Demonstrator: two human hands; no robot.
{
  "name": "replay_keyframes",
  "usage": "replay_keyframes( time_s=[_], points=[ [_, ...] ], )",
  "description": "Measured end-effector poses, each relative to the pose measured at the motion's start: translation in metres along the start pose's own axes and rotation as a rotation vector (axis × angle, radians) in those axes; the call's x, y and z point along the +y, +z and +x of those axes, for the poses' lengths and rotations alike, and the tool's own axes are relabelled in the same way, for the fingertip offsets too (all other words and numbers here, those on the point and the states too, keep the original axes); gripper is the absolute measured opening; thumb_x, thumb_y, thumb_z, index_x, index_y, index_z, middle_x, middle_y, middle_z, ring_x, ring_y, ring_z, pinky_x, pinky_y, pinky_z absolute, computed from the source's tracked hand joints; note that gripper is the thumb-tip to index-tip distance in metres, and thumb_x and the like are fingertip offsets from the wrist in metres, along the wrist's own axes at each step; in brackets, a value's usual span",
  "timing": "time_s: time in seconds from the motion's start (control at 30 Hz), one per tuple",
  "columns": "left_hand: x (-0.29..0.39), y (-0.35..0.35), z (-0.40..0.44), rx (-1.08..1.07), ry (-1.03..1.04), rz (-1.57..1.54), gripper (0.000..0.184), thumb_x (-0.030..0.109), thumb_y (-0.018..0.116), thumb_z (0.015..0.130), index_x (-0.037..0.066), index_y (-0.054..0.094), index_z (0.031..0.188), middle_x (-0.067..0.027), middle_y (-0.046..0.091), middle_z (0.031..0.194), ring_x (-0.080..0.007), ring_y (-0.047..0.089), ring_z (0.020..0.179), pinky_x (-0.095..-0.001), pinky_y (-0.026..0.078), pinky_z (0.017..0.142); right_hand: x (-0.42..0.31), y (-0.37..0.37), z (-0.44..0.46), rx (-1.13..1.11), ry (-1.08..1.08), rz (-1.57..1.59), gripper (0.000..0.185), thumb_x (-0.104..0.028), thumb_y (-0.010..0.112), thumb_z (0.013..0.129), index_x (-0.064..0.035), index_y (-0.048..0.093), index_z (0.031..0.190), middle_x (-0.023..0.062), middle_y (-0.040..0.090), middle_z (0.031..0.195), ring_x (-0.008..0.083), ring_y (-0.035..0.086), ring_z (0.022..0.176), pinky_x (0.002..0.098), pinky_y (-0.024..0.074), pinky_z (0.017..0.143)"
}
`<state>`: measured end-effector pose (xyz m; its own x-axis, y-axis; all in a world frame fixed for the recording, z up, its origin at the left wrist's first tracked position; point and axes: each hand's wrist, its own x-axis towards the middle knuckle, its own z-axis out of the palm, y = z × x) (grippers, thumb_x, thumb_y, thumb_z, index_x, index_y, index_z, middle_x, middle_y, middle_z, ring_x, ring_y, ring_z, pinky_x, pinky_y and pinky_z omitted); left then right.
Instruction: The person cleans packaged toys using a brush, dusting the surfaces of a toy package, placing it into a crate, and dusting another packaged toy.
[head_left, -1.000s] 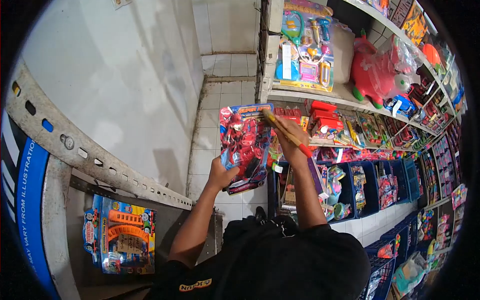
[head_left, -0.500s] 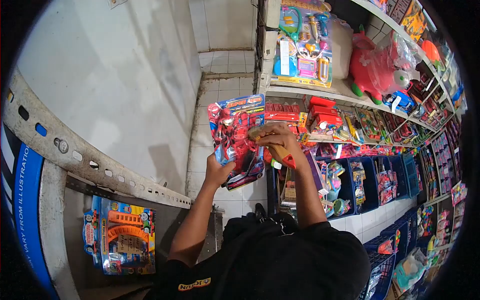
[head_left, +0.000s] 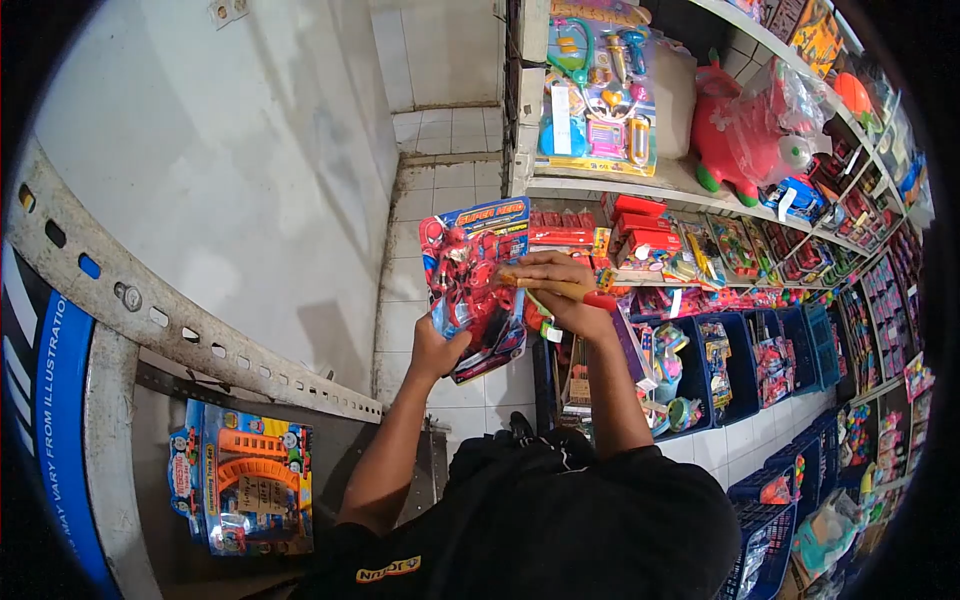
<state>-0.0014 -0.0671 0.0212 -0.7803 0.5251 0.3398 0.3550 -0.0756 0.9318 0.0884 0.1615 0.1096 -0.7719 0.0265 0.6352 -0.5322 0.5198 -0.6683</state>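
Right hand (head_left: pixel 562 280) is gripping the brush (head_left: pixel 572 291), left hand (head_left: pixel 440 346) is pinching the lower left edge of the Super Hero toy pack (head_left: pixel 472 290), held up in front. Compared with a second ago, the brush is down from the top corner to around the middle, so that's likely the bit being worked, can't tell if it's touching

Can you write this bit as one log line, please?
left hand: holds toy pack | right hand: holds brush over pack's front | nearby: shelf
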Motion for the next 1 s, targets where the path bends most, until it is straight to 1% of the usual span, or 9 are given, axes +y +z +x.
replay_keyframes(
  time_s=[0.13, 0.27, 0.33, 0.43, 0.5, 0.57, 0.8, 0.83, 1.0],
  points=[
    [0.007, 0.003, 0.000, 0.016, 0.015, 0.039, 0.030, 0.012, 0.064, 0.070, 0.000, 0.064, 0.097, -0.0063, 0.067, 0.077, -0.0148, 0.061, 0.069, -0.0324, 0.051, 0.067, 0.001, -0.005, 0.000, 0.066, -0.013, -0.067, 0.030, 0.005, 0.069, 0.078, -0.0045, 0.073, 0.106, 0.0123, 0.068, 0.111, 0.0245, 0.062, 0.108, 0.0338, 0.0495, 0.094],
    [0.001, 0.006, -0.002, -0.017, -0.028, 0.146, 0.032, 0.015, 0.066, 0.069, 0.000, 0.065, 0.097, -0.0088, 0.067, 0.075, -0.0153, 0.062, 0.066, -0.0321, 0.051, 0.066, -0.006, -0.003, 0.003, 0.179, 0.031, -0.038, 0.033, 0.006, 0.068, 0.076, -0.0034, 0.072, 0.108, 0.0118, 0.069, 0.110, 0.0241, 0.062, 0.107, 0.0346, 0.0488, 0.095],
    [0.000, 0.008, -0.002, -0.017, -0.033, 0.151, 0.034, 0.016, 0.067, 0.068, -0.001, 0.065, 0.098, -0.0130, 0.069, 0.077, -0.0212, 0.066, 0.069, -0.0344, 0.053, 0.069, -0.005, -0.001, 0.003, 0.215, 0.044, -0.004, 0.032, 0.004, 0.069, 0.077, -0.0046, 0.072, 0.107, 0.0111, 0.070, 0.108, 0.0242, 0.063, 0.108, 0.0359, 0.0480, 0.098],
    [0.000, 0.008, -0.002, -0.029, -0.063, 0.233, 0.038, 0.017, 0.069, 0.068, -0.001, 0.065, 0.101, -0.0177, 0.070, 0.084, -0.0298, 0.070, 0.077, -0.0373, 0.054, 0.073, 0.002, 0.003, 0.011, 0.262, -0.169, -0.007, 0.032, 0.005, 0.069, 0.077, -0.0068, 0.073, 0.106, 0.0107, 0.069, 0.109, 0.0261, 0.061, 0.111, 0.0392, 0.0453, 0.102],
    [0.003, 0.009, -0.002, -0.021, -0.068, 0.293, 0.042, 0.017, 0.070, 0.067, -0.001, 0.065, 0.105, -0.0209, 0.071, 0.089, -0.0359, 0.070, 0.084, -0.0393, 0.054, 0.077, -0.004, 0.004, 0.012, 0.295, -0.151, -0.074, 0.031, 0.005, 0.070, 0.077, -0.0084, 0.074, 0.104, 0.0106, 0.068, 0.109, 0.0276, 0.060, 0.114, 0.0413, 0.0433, 0.104],
    [0.010, 0.008, -0.002, -0.043, -0.052, 0.319, 0.046, 0.017, 0.070, 0.067, 0.000, 0.064, 0.109, -0.0225, 0.070, 0.091, -0.0380, 0.069, 0.088, -0.0404, 0.054, 0.078, -0.017, 0.009, 0.014, 0.322, -0.097, -0.088, 0.029, 0.004, 0.071, 0.075, -0.0123, 0.075, 0.099, 0.0091, 0.068, 0.110, 0.0306, 0.056, 0.120, 0.0433, 0.0408, 0.106],
    [-0.006, 0.007, -0.003, -0.034, -0.020, 0.469, 0.047, 0.016, 0.069, 0.068, 0.001, 0.063, 0.111, -0.0237, 0.069, 0.093, -0.0405, 0.067, 0.090, -0.0424, 0.054, 0.078, -0.019, 0.021, 0.018, 0.045, -0.222, -0.203, 0.026, -0.004, 0.073, 0.071, -0.0135, 0.075, 0.095, 0.0071, 0.066, 0.115, 0.0337, 0.051, 0.125, 0.0452, 0.0370, 0.107],
    [-0.006, 0.006, -0.003, -0.039, -0.032, 0.449, 0.046, 0.017, 0.069, 0.068, 0.001, 0.062, 0.110, -0.0234, 0.069, 0.093, -0.0405, 0.067, 0.090, -0.0424, 0.054, 0.078, -0.022, 0.025, 0.019, 0.010, -0.221, -0.152, 0.022, -0.011, 0.071, 0.071, -0.0117, 0.074, 0.094, 0.0072, 0.065, 0.116, 0.0338, 0.048, 0.128, 0.0463, 0.0350, 0.108],
    [0.008, 0.009, -0.004, -0.059, -0.166, 0.252, 0.044, 0.017, 0.068, 0.069, 0.000, 0.062, 0.108, -0.0221, 0.069, 0.093, -0.0398, 0.067, 0.088, -0.0427, 0.054, 0.077, -0.024, 0.041, 0.017, -0.197, -0.226, -0.092, 0.021, -0.016, 0.066, 0.074, -0.0077, 0.072, 0.092, 0.0074, 0.064, 0.119, 0.0348, 0.044, 0.131, 0.0481, 0.0331, 0.109]
  ],
)
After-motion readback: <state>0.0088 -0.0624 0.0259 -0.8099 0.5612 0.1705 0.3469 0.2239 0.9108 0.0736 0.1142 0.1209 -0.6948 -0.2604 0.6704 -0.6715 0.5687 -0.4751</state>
